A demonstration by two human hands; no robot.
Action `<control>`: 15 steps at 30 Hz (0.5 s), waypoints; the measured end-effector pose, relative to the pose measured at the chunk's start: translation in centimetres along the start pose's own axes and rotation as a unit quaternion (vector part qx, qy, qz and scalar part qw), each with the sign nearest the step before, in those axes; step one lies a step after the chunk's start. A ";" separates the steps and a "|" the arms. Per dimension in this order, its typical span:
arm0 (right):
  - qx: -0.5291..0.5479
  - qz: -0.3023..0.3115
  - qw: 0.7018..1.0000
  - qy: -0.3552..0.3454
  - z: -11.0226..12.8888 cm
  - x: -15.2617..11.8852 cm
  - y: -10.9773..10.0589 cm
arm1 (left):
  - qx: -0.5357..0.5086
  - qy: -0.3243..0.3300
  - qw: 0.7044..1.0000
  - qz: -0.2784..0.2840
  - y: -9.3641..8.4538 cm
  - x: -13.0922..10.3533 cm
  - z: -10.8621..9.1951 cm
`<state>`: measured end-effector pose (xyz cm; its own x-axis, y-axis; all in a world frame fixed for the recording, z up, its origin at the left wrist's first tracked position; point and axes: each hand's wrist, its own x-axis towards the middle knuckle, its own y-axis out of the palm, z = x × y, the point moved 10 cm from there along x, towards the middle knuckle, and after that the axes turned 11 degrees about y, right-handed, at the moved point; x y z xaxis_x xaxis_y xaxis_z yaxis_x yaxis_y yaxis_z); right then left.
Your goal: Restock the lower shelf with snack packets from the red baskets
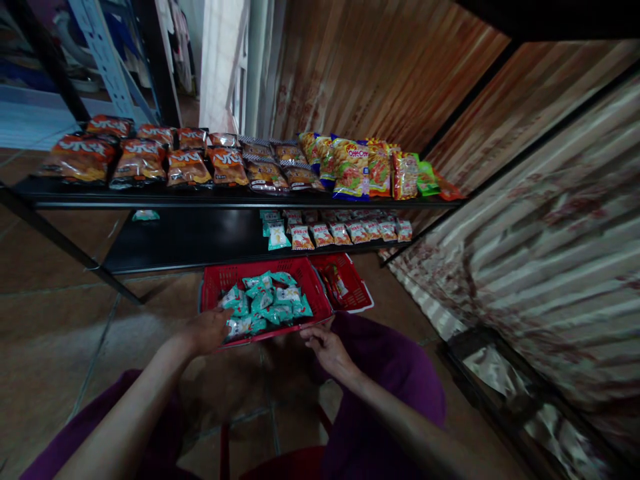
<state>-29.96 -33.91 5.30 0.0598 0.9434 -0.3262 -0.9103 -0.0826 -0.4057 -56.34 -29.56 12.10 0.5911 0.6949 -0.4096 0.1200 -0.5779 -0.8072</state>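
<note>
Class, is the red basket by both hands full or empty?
Partly filled: teal packets lie heaped in the basket, with bare wall behind them.

Two red baskets (240, 270), at seven and five o'clock! Four front-row orange snack bags (140, 161) at ten! Teal packets (262, 301): too jumbled to count!

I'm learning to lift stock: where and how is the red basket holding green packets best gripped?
Probably hold the red basket by its rim at both short ends, coming from left and right: it looks wider than deep. The second basket crowds the right end, so grip nearer the front corner there.
</note>
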 end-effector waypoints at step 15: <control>-0.011 0.068 0.998 -0.009 2.3 2.5 3.9 | 0.009 -0.015 0.999 0.040 0.9 0.8 0.5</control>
<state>-34.29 -31.12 4.84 -0.0711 0.9287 -0.3638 -0.9001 -0.2169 -0.3778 -56.13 -29.29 10.84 0.5735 0.6595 -0.4859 0.0589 -0.6249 -0.7785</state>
